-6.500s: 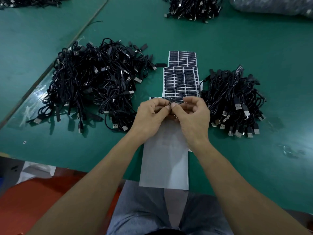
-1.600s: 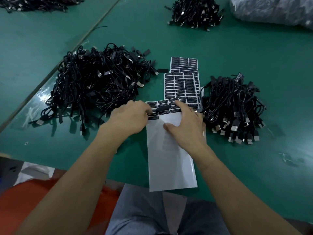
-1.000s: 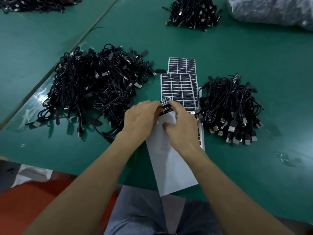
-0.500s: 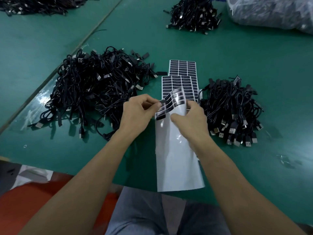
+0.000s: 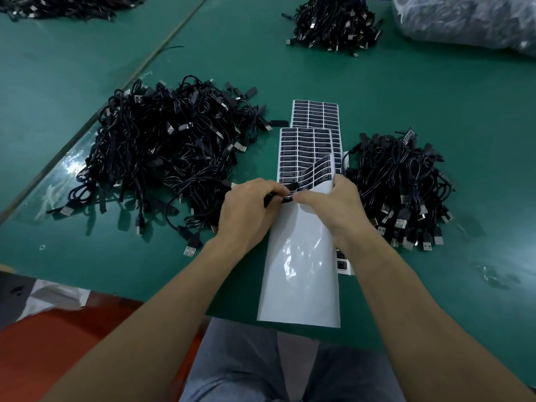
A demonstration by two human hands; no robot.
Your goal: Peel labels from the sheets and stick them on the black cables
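The left hand (image 5: 249, 211) had its fingers curled and pinched on a dark strip, probably a label (image 5: 285, 195), at the edge of the label sheet (image 5: 301, 265). The right hand (image 5: 336, 204) pinched the sheet's raised, curling upper part between thumb and fingers. The sheet lay on the green tabletop (image 5: 435, 82) between the larger heap of black cables (image 5: 162, 152) and the smaller heap (image 5: 400, 184), with its near end hanging over the edge. The glossy backing was mostly bare and held only at the top, so a hard pull would likely have dragged it along or creased it. The label could also have folded onto itself, stuck to a fingertip, or lifted a neighbouring label with it. The curl could have brought the remaining rows into contact with the full sheets (image 5: 301, 143) lying just behind. Whether the left hand also held a cable could not be told, since its palm and the knuckles covered that spot. The label print was too small to read. The right fingers behind the sheet were hidden, and another sheet showed only as a sliver under the right forearm.
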